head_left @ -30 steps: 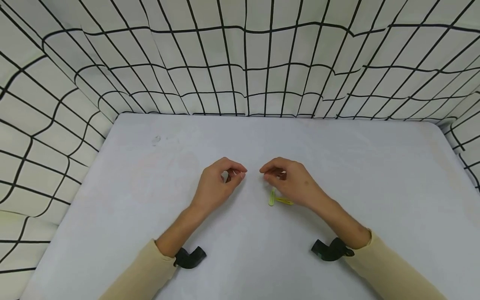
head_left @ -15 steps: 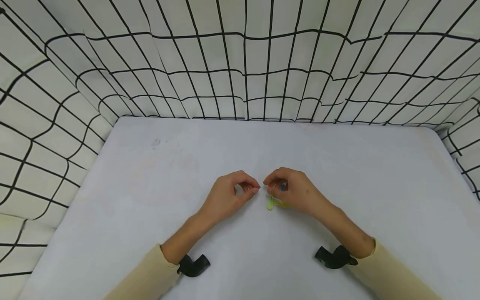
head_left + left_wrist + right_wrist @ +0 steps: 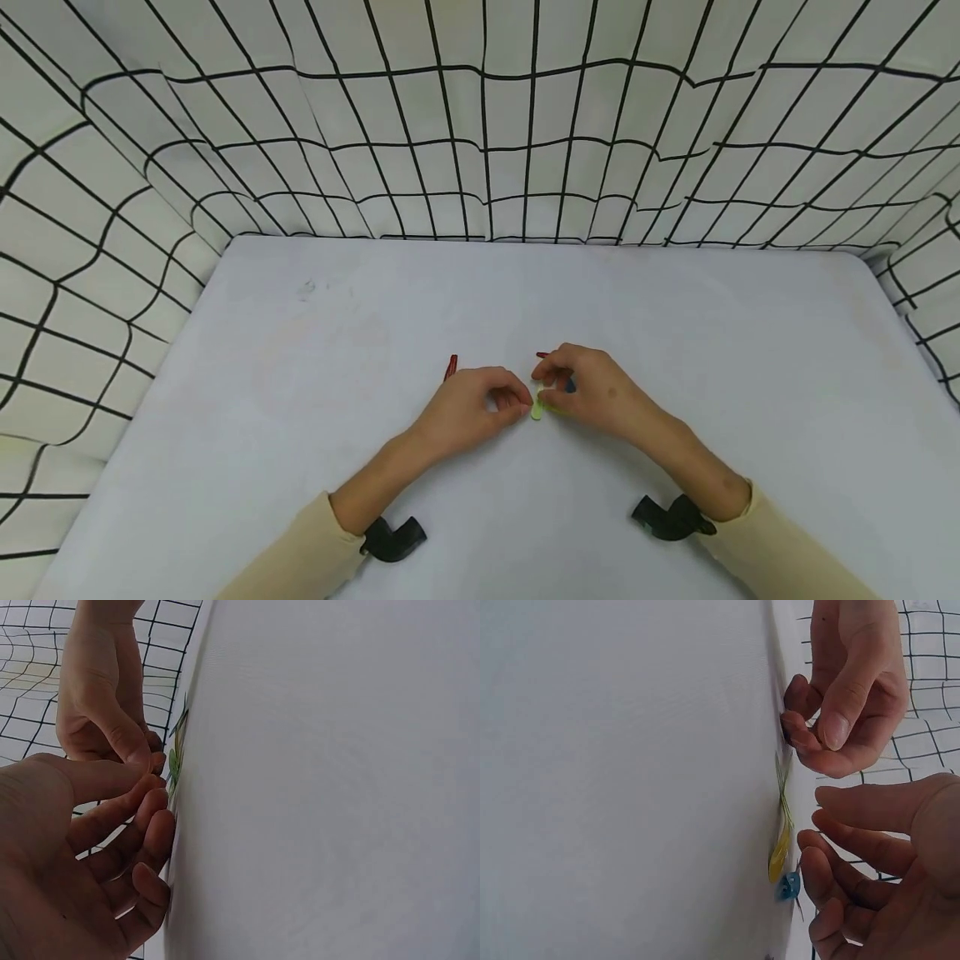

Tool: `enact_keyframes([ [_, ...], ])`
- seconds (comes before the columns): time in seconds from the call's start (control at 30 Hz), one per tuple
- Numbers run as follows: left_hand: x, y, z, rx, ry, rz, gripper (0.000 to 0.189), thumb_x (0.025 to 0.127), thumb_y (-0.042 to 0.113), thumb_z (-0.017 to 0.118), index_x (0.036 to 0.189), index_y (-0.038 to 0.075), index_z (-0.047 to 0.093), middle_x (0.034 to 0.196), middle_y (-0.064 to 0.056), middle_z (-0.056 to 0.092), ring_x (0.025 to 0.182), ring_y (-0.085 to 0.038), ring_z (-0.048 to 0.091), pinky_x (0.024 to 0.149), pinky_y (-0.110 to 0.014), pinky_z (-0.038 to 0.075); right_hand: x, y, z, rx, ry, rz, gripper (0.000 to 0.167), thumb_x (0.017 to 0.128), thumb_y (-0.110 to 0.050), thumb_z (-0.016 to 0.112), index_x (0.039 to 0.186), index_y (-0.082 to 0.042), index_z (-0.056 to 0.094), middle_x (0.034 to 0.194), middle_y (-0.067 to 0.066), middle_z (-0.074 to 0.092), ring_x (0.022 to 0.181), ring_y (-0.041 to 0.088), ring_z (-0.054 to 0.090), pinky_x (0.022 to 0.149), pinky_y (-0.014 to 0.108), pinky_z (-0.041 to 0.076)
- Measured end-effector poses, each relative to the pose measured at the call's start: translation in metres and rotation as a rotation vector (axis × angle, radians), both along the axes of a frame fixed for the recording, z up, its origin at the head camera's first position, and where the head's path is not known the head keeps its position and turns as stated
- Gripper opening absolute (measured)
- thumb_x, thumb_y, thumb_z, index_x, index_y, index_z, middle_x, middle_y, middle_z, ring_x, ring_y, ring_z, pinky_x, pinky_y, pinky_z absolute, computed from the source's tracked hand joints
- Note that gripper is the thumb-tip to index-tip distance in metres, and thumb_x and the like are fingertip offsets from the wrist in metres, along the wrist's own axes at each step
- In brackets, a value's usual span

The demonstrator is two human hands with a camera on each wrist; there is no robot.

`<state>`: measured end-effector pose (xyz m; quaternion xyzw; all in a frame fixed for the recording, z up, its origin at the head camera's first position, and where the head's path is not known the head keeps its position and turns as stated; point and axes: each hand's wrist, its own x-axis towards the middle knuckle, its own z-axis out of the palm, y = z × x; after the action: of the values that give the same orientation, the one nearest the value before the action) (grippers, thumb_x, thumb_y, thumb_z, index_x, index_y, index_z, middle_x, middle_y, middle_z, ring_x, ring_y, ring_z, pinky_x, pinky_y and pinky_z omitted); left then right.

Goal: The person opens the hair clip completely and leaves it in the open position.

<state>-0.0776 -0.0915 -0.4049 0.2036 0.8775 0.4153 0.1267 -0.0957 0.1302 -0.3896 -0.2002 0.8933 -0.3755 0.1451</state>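
My left hand [image 3: 472,408] has its thumb and forefinger tips close together beside a light green snap hair clip [image 3: 536,411] on the table. Whether they pinch something small is hidden. My right hand [image 3: 592,387] hovers opposite, fingers loosely bent, with a gap between thumb and forefinger in the right wrist view and nothing seen in it. Under its fingers lie a yellow hair clip [image 3: 779,859] and a small blue piece [image 3: 788,886], possibly another clip. A red hair clip [image 3: 452,367] shows behind my left hand. Another red tip [image 3: 542,355] peeks out past my right fingers.
A white table [image 3: 337,333] spreads under both hands. Black grid netting [image 3: 487,150] over pale walls stands at its back and sides. A dark curved device [image 3: 393,540] sits at the left wrist, and a similar one [image 3: 671,517] at the right.
My left hand has moved right and nearer the body, up to the green clip, uncovering the red clip behind it. My right hand has shifted slightly nearer the body, and a red tip now shows behind it.
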Motion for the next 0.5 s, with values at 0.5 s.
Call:
enact_keyframes([
  [0.5,0.005,0.013,0.008,-0.175,0.009,0.022,0.005,0.089,0.028,0.08,0.088,0.027,0.076,0.079,0.016,0.065,0.073,-0.002,0.055,0.068,-0.02,0.046,0.0,-0.006,-0.005,0.076,0.014,0.007,0.02,0.086,-0.006,0.081,0.105,-0.011,0.078,0.094,-0.002,0.07,0.086,0.012,0.062,0.08,0.027,0.052],
])
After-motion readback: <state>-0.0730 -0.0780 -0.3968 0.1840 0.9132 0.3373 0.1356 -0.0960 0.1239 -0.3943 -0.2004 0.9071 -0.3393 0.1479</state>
